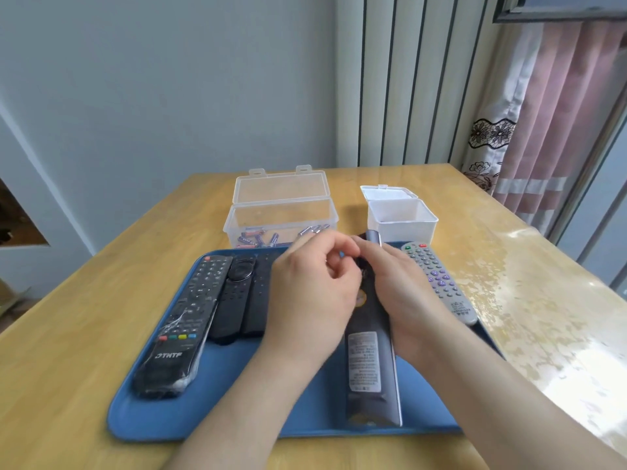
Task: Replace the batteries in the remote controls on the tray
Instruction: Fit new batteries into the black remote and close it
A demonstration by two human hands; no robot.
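Remotes (200, 300) lay in a row on the left of the blue tray (237, 412). Next, the left hand (312, 293) curled its fingers over the far end of the black remote (364, 361) (whether they pinched a battery, I could not tell). That remote lay label-up, pointing away from the person. The right hand (403, 293) gripped its right edge, just as near.
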